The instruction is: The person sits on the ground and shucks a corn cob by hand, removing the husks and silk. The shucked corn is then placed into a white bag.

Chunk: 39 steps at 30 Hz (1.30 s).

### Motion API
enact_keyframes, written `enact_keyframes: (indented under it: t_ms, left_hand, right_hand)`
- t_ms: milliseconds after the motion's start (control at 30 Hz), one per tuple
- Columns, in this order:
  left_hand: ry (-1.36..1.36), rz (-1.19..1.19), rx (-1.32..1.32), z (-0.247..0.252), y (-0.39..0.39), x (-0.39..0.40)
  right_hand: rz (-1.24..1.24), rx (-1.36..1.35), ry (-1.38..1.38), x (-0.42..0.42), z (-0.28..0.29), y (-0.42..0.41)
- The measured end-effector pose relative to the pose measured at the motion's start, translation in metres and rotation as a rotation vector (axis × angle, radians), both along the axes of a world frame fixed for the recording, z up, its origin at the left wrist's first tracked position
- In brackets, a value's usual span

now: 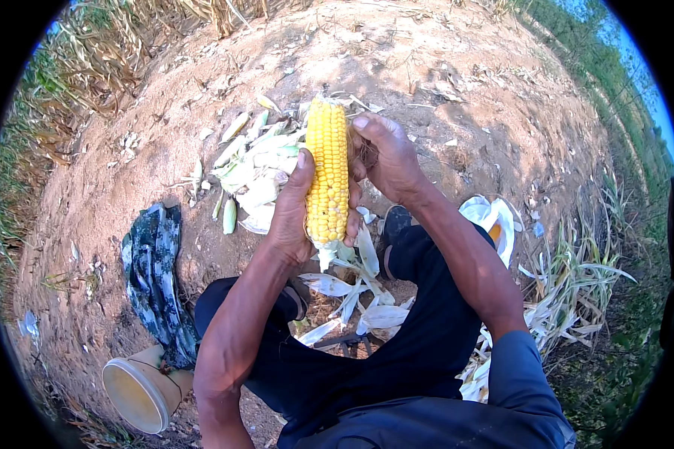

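An ear of yellow corn (pixel 327 168), bare of husk along its kernels, stands upright in my left hand (pixel 293 216), thumb on its left side and fingers around the back at its lower end. My right hand (pixel 390 157) is beside the upper right of the ear, with a tuft of brown corn silk (pixel 366 154) between thumb and curled fingers. Stripped husk leaves (pixel 261 168) lie in a pile on the ground behind my left hand. More pale husks (pixel 383 317) lie between my feet, below the ear.
A camouflage cloth (pixel 153 269) lies on the left, by a tipped plastic bucket (pixel 137 395). On the right are a white bag (pixel 505 224) with something orange inside and a heap of dry husks (pixel 567 297). Dry corn stalks (pixel 90 67) edge the bare soil at upper left.
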<state>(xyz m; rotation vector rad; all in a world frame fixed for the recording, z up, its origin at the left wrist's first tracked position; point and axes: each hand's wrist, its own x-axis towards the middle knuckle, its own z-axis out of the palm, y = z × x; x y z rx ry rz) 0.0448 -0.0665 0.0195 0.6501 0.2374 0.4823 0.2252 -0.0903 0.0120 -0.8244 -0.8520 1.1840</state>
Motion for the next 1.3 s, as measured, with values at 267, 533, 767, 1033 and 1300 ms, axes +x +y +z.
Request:
enact_keyframes:
  t_ms: [267, 533, 767, 1033, 1300]
  left_hand:
    - [0.063, 0.05, 0.075, -0.006, 0.008, 0.0]
    - [0.088, 0.071, 0.044, -0.018, 0.014, -0.004]
    - [0.124, 0.05, 0.055, -0.012, 0.022, -0.014]
    - [0.192, 0.227, 0.102, -0.009, 0.026, -0.004]
    - [0.195, 0.145, 0.08, -0.013, 0.022, -0.006]
  right_hand:
    - [0.046, 0.05, -0.389, 0.01, -0.002, -0.002]
    - [0.157, -0.042, -0.421, 0.016, 0.0, -0.001]
    - [0.173, -0.001, -0.336, 0.013, 0.004, -0.004]
    - [0.051, -0.071, -0.038, 0.013, -0.001, 0.002]
    - [0.131, -0.078, -0.547, 0.002, -0.005, 0.001]
